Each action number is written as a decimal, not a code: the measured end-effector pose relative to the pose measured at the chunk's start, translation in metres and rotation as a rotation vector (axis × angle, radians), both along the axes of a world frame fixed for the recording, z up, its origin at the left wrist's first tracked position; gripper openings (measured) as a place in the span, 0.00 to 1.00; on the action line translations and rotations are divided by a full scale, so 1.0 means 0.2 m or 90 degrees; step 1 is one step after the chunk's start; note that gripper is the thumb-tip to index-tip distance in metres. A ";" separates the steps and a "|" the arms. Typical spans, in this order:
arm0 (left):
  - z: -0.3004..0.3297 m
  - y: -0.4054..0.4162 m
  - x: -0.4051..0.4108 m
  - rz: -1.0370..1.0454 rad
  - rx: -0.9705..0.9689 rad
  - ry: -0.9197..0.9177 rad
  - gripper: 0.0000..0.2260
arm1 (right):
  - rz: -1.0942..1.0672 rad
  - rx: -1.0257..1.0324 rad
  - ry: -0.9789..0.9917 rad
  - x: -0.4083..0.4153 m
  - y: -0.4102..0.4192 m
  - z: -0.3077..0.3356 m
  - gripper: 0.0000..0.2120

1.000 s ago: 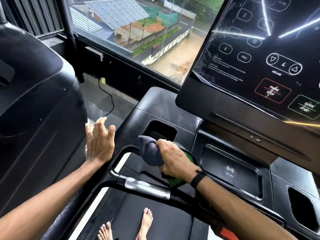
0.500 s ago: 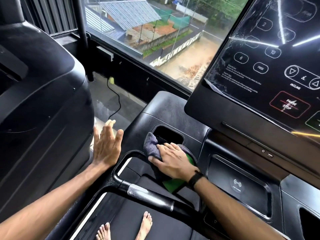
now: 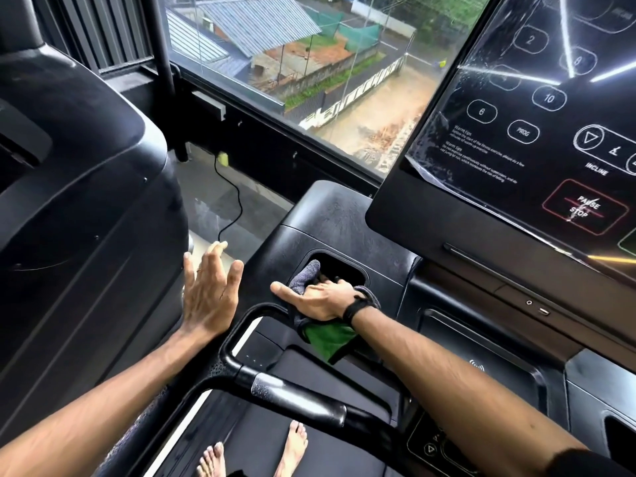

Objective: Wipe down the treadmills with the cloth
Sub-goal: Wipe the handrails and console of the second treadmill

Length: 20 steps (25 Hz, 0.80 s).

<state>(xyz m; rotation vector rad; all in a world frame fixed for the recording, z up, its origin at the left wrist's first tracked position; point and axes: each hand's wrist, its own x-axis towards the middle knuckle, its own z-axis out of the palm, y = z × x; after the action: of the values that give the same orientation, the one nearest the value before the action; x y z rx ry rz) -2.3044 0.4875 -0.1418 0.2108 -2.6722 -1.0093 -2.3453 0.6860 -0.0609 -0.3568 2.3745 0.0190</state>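
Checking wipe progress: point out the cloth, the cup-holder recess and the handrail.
cloth (image 3: 330, 340), head view, green hanging corner.
cup-holder recess (image 3: 344, 268), head view, dark interior.
handrail (image 3: 296, 395), head view, shiny grip section.

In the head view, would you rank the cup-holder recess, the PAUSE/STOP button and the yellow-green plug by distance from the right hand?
1. cup-holder recess: the right hand has its fingers at its edge, on the cloth.
2. PAUSE/STOP button: on the console, up right.
3. yellow-green plug: floor, far left.
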 end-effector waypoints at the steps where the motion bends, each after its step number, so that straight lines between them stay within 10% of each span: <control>1: 0.00 0.00 0.00 0.003 -0.002 0.000 0.33 | 0.002 0.016 0.018 0.00 -0.02 0.01 0.51; 12: -0.01 -0.01 0.01 0.008 0.002 0.006 0.31 | 0.002 -0.077 0.359 0.18 0.00 -0.06 0.33; 20: -0.01 -0.01 -0.02 0.026 0.037 0.005 0.32 | -0.322 -0.251 0.465 0.18 -0.03 -0.08 0.26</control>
<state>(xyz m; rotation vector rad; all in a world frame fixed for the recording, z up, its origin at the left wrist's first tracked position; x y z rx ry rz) -2.3076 0.4862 -0.1433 0.2713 -2.6239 -1.0730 -2.3091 0.6790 -0.0763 0.1131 3.1255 -0.6634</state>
